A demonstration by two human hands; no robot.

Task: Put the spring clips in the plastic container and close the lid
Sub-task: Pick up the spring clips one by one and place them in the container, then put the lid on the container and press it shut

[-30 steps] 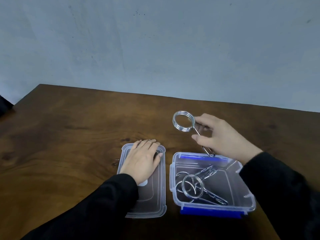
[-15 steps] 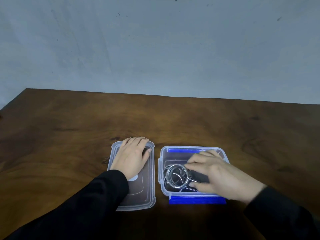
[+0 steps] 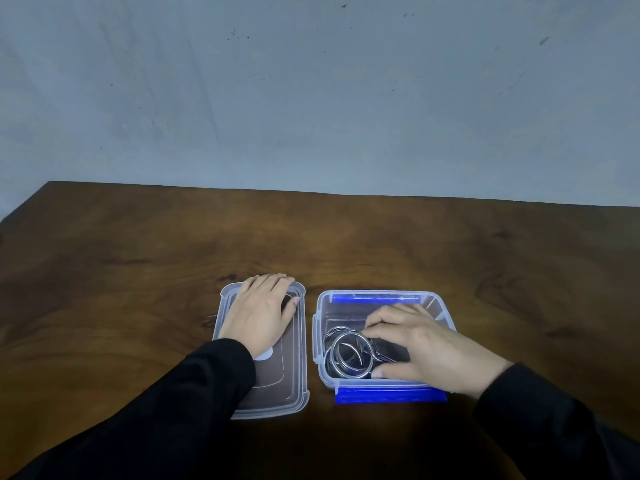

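Observation:
A clear plastic container (image 3: pixel 320 341) with blue latches stands open on the wooden table. Metal spring clips (image 3: pixel 349 355) with round coiled rings lie inside it. My right hand (image 3: pixel 422 344) reaches into the container, thumb and fingers around the stem of the top clip. The clear lid (image 3: pixel 292 382) lies flat on the table just left of the container. My left hand (image 3: pixel 261 313) rests palm down on the far half of the lid, fingers together.
The dark wooden table (image 3: pixel 138 271) stretches wide on both sides and behind the container. A pale grey wall (image 3: pixel 311 98) rises at the table's far edge. Black sleeves cover both my forearms.
My right hand carried a spring clip from above the table's far side down into the container. The left hand stayed on the lid. The camera view tilted slightly.

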